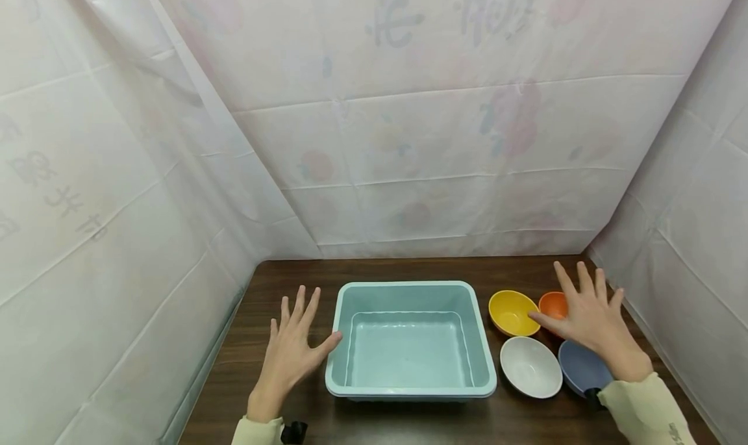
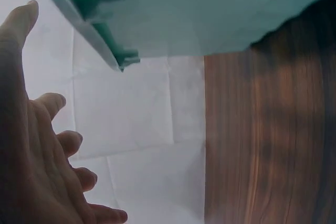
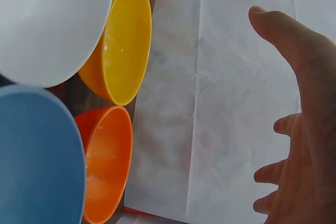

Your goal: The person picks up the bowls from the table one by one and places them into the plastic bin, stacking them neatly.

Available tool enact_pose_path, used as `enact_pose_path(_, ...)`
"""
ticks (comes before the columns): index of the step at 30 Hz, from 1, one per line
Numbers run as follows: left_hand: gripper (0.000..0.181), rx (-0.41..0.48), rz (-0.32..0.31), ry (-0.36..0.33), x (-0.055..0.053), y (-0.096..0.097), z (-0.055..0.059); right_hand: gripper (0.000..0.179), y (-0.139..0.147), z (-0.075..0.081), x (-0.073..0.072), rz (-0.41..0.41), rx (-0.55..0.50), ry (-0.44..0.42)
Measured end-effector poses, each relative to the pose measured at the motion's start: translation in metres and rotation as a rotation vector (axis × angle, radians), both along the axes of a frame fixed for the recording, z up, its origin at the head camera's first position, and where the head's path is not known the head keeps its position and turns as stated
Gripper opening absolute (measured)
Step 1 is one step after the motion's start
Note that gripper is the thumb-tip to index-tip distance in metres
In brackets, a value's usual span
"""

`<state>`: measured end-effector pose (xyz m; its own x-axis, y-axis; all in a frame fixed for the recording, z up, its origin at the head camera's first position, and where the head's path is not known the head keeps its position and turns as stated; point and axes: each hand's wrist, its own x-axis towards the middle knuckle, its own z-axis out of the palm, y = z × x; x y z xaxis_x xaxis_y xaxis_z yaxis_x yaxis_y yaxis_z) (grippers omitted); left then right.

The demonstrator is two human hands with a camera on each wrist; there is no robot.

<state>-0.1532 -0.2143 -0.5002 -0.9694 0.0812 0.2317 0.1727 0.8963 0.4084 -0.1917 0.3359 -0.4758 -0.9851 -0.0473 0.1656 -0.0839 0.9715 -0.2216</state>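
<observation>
A pale blue-green plastic basin (image 1: 409, 347) stands in the middle of the dark wooden table. My left hand (image 1: 292, 354) is spread just left of the basin, its thumb by the rim, holding nothing. In the left wrist view that hand (image 2: 47, 156) shows its fingers apart beside the basin (image 2: 184, 14). Over the bowls at the right hovers my right hand (image 1: 590, 315), fingers spread and nothing held. Beneath and around it are a yellow bowl (image 1: 511, 308), an orange bowl (image 1: 552, 302) partly hidden by the hand, a white bowl (image 1: 530, 367) and a blue bowl (image 1: 581, 367).
White printed sheeting (image 1: 409, 139) hangs behind the table (image 1: 245, 341) and along both sides. The bowls sit close together between the basin and the right table edge. Each wrist wears a dark strap or device (image 1: 294, 432).
</observation>
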Motion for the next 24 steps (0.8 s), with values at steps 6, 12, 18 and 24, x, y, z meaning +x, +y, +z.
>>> enact_pose_path(6,0.094,0.037,-0.012,0.006,0.0,0.012,-0.002,0.121,-0.006,-0.004,-0.003,0.013,-0.022,0.006)
enact_pose_path(12,0.094,0.055,-0.018,0.005,-0.003,0.023,-0.003,0.122,-0.009,-0.007,-0.003,0.016,-0.017,-0.016)
enact_pose_path(18,0.095,0.096,-0.023,0.009,-0.004,0.032,-0.003,0.121,-0.012,-0.013,-0.003,0.012,-0.031,-0.024)
enact_pose_path(24,0.095,0.142,-0.018,0.03,-0.003,0.039,-0.008,0.12,-0.018,-0.021,-0.004,0.037,-0.06,-0.039)
